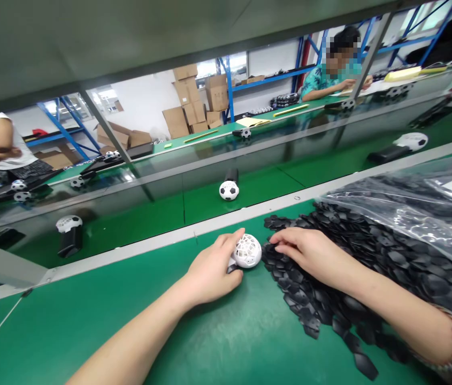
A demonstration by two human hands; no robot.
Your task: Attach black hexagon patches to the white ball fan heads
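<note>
Fingers [229, 239] of the left hand [208, 271] curl around a white lattice ball shell [249, 250] at their tips, while just beyond it the right hand [309, 251], fingers narrowed, touches the black patch pile [370, 248] spreading under its wrist, though any pinch is hidden.

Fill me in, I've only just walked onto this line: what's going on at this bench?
A person's left hand grips a white ball-shaped plastic lattice shell on the green bench top. Their right hand touches a heap of small flat black plastic pieces beside the shell; whether it has pinched one is unclear. A black-and-white football-patterned ball on a black base stands on the green belt beyond.
</note>
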